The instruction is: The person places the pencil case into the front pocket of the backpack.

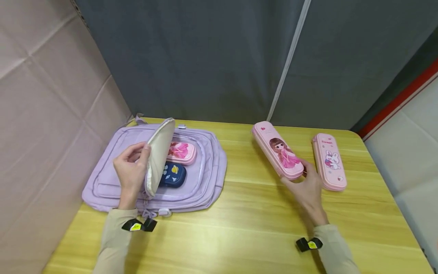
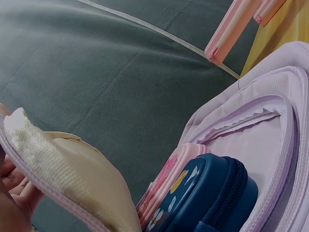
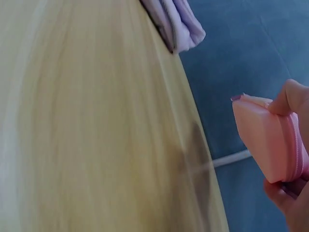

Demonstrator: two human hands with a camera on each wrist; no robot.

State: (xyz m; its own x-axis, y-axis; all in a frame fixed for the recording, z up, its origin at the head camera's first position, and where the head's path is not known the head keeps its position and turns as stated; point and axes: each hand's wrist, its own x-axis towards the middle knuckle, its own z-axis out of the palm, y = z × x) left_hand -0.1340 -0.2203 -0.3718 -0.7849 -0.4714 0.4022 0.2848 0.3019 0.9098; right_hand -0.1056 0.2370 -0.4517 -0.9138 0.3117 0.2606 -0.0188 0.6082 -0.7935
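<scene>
A lilac backpack [image 1: 137, 133] lies flat on the table at the left, its front pocket unzipped. My left hand [image 1: 131, 165] pinches the edge of the pocket flap [image 1: 161, 156] and holds it up, cream lining showing. Inside the pocket sit a pink pencil case [image 1: 184, 152] and a navy pencil case [image 1: 175, 176] with planet pictures; the flap hides their left ends. To the right, my right hand [image 1: 306, 186] grips the near end of a pink pencil case with a doll picture [image 1: 278, 150], tilted and raised off the table. The right wrist view shows this case's pink side [image 3: 265, 140].
Another pink pencil case with rabbits [image 1: 330, 161] lies on the wooden table [image 1: 232, 232], right of my right hand. A dark grey curtain [image 1: 205, 61] hangs behind the table's back edge. A pale cloth wall [image 1: 51, 114] stands close on the left.
</scene>
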